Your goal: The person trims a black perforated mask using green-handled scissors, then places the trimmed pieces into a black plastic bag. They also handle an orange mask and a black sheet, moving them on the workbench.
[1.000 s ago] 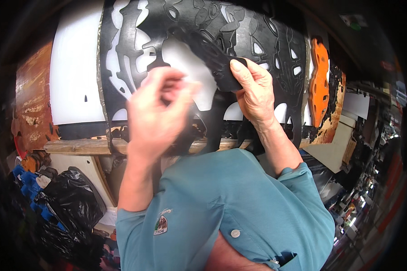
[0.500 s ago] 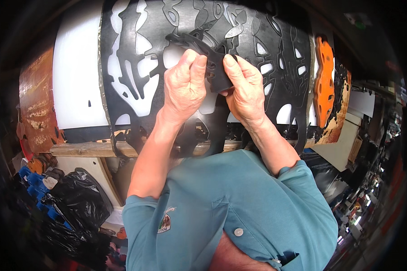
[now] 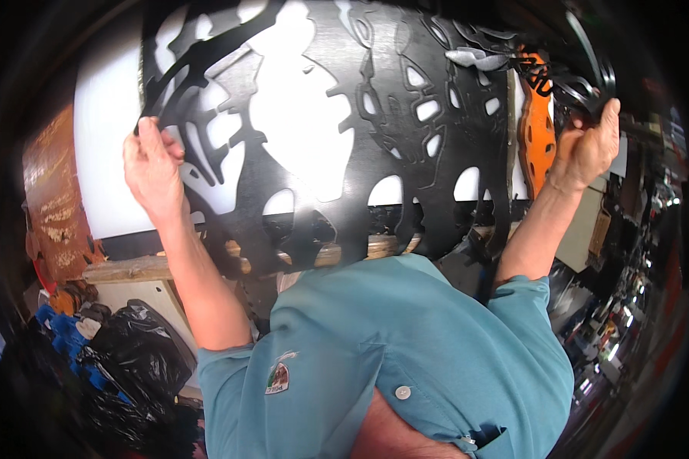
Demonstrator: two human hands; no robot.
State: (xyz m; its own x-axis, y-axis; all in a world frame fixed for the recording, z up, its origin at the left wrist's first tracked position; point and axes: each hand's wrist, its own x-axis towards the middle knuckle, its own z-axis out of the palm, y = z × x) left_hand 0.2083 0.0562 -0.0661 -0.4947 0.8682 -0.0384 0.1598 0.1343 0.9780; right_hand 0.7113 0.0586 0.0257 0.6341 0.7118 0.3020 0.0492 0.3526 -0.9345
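Observation:
My left hand (image 3: 155, 168) is raised at the left edge of a black perforated sheet (image 3: 298, 229). Its fingers pinch a dark, blurred black strip (image 3: 207, 55) that slants up and away over the sheet. Far to the right, my right hand (image 3: 589, 149) is lifted beside the orange template and closed round a black cut-out piece (image 3: 589, 93) with thin curved bands. The sheet is full of curved openings, and a large one in its middle shows white beneath. Part of what my right hand holds fades into shadow.
A white board (image 3: 107, 145) lies under the sheet, with a wooden beam (image 3: 130, 269) along the near edge. An orange template (image 3: 538, 138) with holes lies at the right. Black plastic bags (image 3: 134, 344) and blue items (image 3: 65, 336) sit low on the left.
My hands were together at the centre on a black cut-out piece. They have moved wide apart, left and right. The white opening in the sheet's middle is now uncovered.

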